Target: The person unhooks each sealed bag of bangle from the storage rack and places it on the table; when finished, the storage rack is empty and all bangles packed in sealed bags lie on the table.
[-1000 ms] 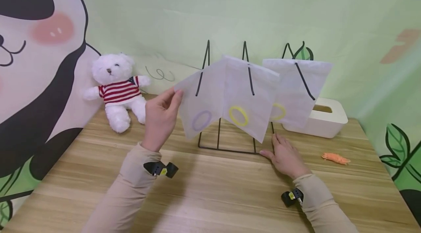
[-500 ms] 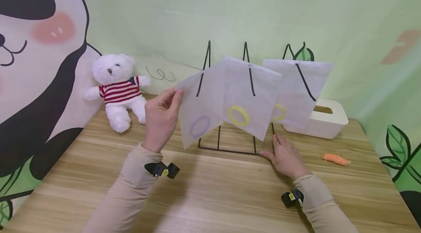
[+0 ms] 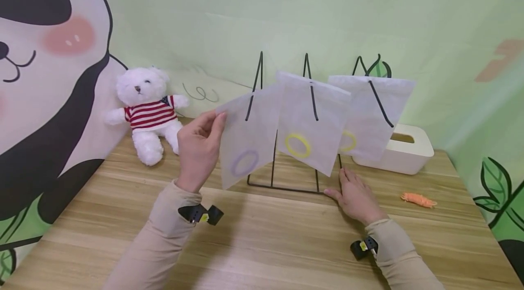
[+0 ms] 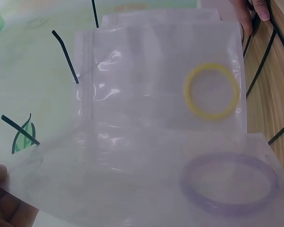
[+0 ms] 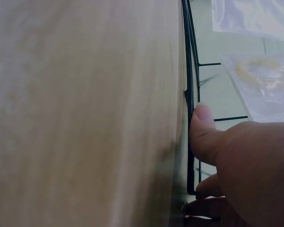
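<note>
In the head view, my left hand [image 3: 200, 149] pinches the outer upper corner of a translucent zip bag [image 3: 255, 126]. This bag hangs on the left prong of a black wire display rack [image 3: 282, 188] and has a purple ring [image 4: 222, 209] inside. Beside it, on the middle prong, hangs a second zip bag [image 3: 313, 121] with a yellow ring [image 4: 188, 90]. A third zip bag [image 3: 370, 112], also with a yellow ring, is on the right prong. My right hand [image 3: 358, 196] rests at the rack's front right corner, thumb pressing the bottom bar.
A white teddy bear [image 3: 149, 117] in a striped shirt sits at the back left. Behind the right bag stands a white tissue box [image 3: 409, 155]. An orange bundle of cord [image 3: 418, 199] lies on the wooden table [image 3: 278, 244] at the right.
The left bag has swung round on its prong, its lower end moving left and down, away from the middle bag. My left hand keeps its pinch; my right hand stays on the rack.
</note>
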### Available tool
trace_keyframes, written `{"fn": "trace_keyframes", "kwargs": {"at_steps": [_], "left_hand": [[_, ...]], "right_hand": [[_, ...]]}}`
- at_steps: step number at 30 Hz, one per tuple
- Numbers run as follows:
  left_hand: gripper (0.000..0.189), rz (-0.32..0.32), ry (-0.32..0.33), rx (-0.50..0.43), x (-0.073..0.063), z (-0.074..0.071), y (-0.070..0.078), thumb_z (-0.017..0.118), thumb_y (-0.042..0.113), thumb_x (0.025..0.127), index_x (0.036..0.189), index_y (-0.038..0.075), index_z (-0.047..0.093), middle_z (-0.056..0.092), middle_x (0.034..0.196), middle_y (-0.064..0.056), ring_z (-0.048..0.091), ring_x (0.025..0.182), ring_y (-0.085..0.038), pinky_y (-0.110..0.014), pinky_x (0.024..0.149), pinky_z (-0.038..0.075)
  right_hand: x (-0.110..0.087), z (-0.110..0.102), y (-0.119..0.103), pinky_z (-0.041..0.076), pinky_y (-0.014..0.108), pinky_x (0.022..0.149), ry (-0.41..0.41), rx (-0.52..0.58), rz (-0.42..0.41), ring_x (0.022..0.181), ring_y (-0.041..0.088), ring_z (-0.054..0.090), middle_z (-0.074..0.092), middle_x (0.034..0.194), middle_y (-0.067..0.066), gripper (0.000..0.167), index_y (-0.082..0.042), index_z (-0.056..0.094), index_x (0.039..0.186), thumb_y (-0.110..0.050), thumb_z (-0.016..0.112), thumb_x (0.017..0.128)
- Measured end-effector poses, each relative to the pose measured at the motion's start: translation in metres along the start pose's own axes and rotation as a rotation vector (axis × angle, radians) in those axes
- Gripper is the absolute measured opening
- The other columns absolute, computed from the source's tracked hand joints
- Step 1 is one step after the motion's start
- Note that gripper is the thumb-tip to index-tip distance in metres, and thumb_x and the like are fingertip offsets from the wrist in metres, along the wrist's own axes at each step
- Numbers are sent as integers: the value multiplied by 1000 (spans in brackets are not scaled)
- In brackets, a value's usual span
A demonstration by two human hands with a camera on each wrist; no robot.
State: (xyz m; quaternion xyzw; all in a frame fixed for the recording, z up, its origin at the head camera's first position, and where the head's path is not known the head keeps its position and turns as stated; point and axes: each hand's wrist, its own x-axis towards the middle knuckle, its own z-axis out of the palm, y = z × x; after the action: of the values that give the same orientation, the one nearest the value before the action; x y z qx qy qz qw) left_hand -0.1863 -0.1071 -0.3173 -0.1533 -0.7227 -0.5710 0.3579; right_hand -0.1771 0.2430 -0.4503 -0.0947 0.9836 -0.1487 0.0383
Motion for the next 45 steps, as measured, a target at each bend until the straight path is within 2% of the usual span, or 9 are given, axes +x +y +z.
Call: {"fn": "trace_keyframes", "kwargs": {"at_steps": [12,23,30,38,45], "left_hand": [[16,-22,10,-27,-3,-6,4,64,6,93,96,-8,70,72,80,-17,61,56,-22,-16,48,45],[14,-28,18,-91,-10,-13,6,64,3,92,95,-11,68,72,84,-20,66,64,-15,-17,53,50],[15,-23,21,-77,-14,-17,9,65,4,92,93,-10,68,71,78,-19,61,57,-15,-17,49,46],[14,-36,16,-123,-17,-21,15,65,3,92,95,-11,68,72,86,-21,67,68,-12,-20,59,54],[14,-27,-1,-142,-20,-25,20,64,1,92,97,-11,68,72,90,-21,68,74,-12,-20,65,55]], "right_hand": [[-1,-1,-2,25,69,105,2,3,0,136,53,23,25,150,35,78,16,27,144,-42,52,99],[-2,0,-2,25,69,105,6,7,-8,136,54,23,25,149,36,78,17,27,144,-42,52,99],[-2,-1,-3,23,67,107,6,8,-12,137,53,22,25,149,36,77,17,27,144,-41,52,99],[-2,-1,-1,22,68,106,-8,12,-7,137,54,20,23,150,36,77,17,26,144,-41,52,100],[-1,0,-1,23,68,106,-6,4,-10,137,54,21,24,149,37,77,17,26,144,-41,52,99]]}}
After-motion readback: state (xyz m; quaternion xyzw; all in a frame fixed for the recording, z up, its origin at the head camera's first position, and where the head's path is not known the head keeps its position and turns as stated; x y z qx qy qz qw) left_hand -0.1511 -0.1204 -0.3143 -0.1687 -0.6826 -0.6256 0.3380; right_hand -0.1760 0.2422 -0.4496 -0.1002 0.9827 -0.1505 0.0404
